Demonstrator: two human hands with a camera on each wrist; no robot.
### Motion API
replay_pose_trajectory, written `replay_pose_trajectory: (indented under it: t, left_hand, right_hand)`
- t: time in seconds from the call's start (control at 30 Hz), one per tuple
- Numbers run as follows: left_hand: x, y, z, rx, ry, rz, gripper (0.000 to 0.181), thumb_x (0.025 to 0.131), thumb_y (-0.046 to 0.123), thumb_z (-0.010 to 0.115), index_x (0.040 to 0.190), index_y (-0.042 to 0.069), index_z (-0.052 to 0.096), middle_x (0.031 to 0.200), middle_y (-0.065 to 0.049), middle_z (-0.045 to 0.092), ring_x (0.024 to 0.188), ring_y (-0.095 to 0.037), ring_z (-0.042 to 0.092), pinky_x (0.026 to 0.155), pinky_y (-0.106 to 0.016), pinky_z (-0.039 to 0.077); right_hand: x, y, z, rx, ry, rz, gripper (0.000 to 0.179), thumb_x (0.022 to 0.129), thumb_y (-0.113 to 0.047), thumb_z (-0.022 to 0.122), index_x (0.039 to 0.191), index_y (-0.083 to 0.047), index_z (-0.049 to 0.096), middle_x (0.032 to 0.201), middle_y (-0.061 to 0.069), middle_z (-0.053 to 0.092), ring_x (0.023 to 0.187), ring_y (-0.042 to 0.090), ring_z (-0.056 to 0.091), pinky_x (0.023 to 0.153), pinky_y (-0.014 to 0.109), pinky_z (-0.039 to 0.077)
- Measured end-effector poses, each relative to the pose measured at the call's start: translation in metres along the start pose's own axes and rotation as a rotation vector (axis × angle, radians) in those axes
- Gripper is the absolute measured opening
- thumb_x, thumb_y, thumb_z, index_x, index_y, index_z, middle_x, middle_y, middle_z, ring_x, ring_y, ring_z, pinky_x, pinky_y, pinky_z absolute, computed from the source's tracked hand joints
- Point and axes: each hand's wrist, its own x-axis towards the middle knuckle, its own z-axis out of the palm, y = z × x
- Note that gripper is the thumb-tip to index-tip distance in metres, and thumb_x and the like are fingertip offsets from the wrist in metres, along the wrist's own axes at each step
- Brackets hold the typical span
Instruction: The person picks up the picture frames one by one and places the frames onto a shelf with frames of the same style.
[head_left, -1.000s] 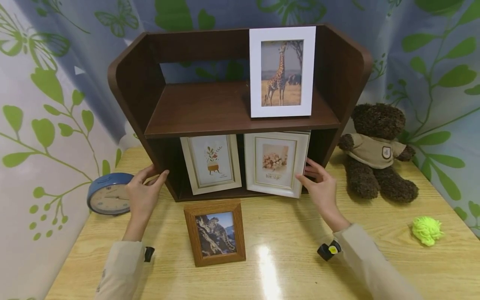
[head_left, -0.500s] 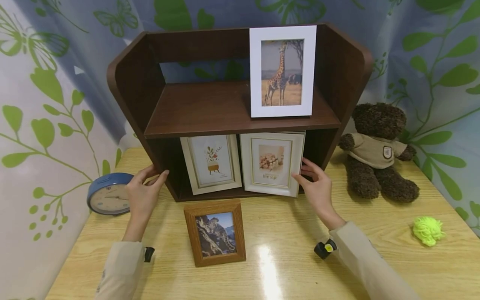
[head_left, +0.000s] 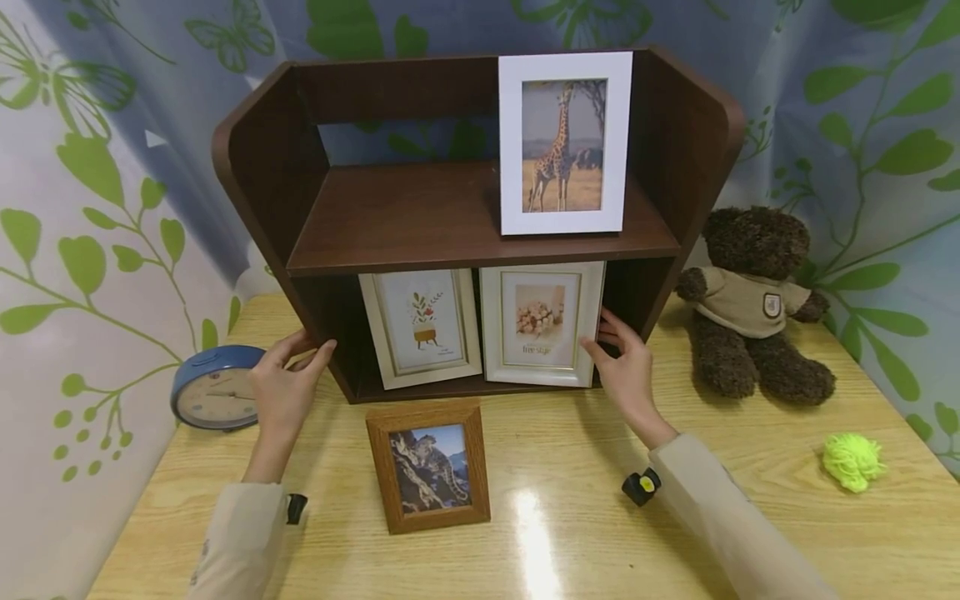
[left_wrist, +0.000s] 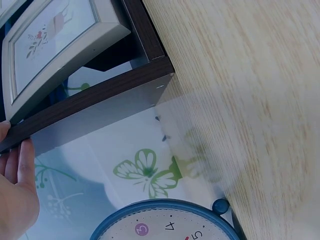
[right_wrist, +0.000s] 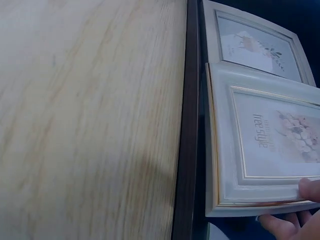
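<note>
My right hand (head_left: 627,365) pinches the right edge of a cream picture frame (head_left: 491,333) with a flower print, thumb on its front and fingers behind. That frame stands in the lower compartment of a dark brown shelf (head_left: 405,212). Beside it on the left leans a second cream picture frame (head_left: 377,333) with a plant-pot print; the right wrist view shows the two edge to edge. With thumb and fingers on either side, my left hand (head_left: 288,379) grips the front edge of the shelf's left side panel (left_wrist: 95,95).
A white giraffe picture frame (head_left: 562,223) stands on the upper shelf. In front of the unit, a brown wooden picture frame (head_left: 438,521) sits on the table (head_left: 585,533). A blue clock (head_left: 217,392) is at left; a teddy bear (head_left: 761,304) and yellow-green yarn ball (head_left: 853,461) are at right.
My right hand has moved left and slightly inward with the flower-print frame, which now sits closer to the plant-pot frame and squarer in the compartment. My left hand has stayed in place.
</note>
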Motion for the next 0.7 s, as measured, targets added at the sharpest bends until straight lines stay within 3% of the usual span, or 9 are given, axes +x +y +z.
replay_pose_trajectory:
  t: [0.13, 0.7]
  left_hand:
    - [-0.0006, -0.0004, -0.0007, 0.012, -0.002, -0.006, 0.028, 0.082, 0.006, 0.074, 0.107, -0.006, 0.069, 0.095, 0.009, 0.062, 0.088, 0.007, 0.06, 0.076, -0.012, 0.055]
    - [0.0009, -0.0012, -0.0002, 0.012, -0.01, -0.019, 0.028, 0.082, 0.005, 0.074, 0.107, -0.007, 0.069, 0.097, -0.004, 0.065, 0.087, 0.008, 0.06, 0.074, -0.01, 0.054]
  right_hand:
    - [0.0017, 0.0004, 0.0031, -0.013, -0.001, 0.022, 0.053, 0.09, -0.006, 0.064, 0.139, 0.001, 0.045, 0.121, 0.023, 0.055, 0.112, 0.033, 0.055, 0.092, 0.042, 0.05]
    - [0.007, 0.0019, 0.0082, 0.065, -0.019, 0.133, 0.054, 0.094, -0.01, 0.061, 0.143, -0.004, 0.04, 0.128, 0.018, 0.049, 0.118, 0.029, 0.048, 0.093, 0.038, 0.047]
